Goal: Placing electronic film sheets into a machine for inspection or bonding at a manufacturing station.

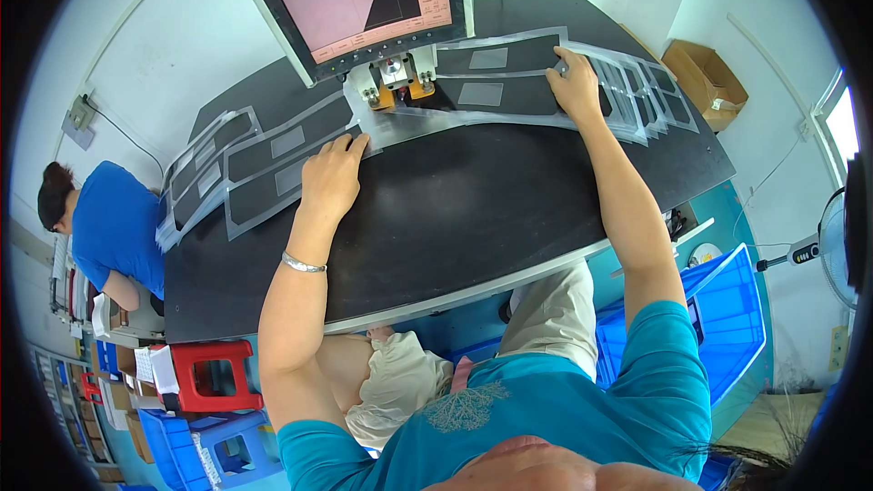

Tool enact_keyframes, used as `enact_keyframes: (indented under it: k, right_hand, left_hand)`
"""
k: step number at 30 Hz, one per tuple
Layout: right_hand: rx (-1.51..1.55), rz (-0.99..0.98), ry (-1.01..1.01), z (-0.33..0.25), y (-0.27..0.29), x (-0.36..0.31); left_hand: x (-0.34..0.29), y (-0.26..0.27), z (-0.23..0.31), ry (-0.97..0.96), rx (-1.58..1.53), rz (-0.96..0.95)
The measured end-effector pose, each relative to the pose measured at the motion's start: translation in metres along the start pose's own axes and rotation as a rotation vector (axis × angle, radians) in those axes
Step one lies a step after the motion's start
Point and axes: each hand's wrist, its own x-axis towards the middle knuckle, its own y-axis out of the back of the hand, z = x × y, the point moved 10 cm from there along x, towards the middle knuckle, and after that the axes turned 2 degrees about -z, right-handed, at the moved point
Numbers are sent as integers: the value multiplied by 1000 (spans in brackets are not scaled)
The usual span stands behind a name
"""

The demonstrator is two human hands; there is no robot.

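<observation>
A clear plastic sheet point(527, 118) with rectangular panels lies under the head of a bench machine point(396, 73) and stretches to the right. My right hand point(575, 91) is closed at this sheet's right edge, with fingers and thumb bent over it. Left of the machine head, my left hand point(332, 175) lies palm down with its fingers stretched out over the end of another clear sheet point(264, 153). Its fingertips come close to the metal plate point(400, 127) below the head. The undersides of both hands are hidden.
A monitor point(364, 5) above the machine shows a magnified edge and a dark round hole. Overlapping clear sheets point(637, 95) fan out along the black table's point(455, 209) right side. At the left, a person in blue point(114, 218) bends near the table, beside a red stool point(214, 377).
</observation>
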Motion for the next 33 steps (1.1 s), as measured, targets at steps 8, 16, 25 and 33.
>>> enact_keyframes:
  k: [8, 16, 25, 33]
  right_hand:
    - [-104, -24, 155, -11, 2, 3]
    - [-522, -7, 29, 32, 64, 13]
    - [-252, -122, 243, -18, 7, -6]
    - [-123, -195, 281, -41, -8, -19]
  left_hand:
    - [-3, 15, 19, -65, -15, 67]
    - [-16, 32, 78, -156, -183, 39]
    - [-16, 33, 100, -228, -170, 83]
    - [-14, 28, 102, -202, -130, 66]
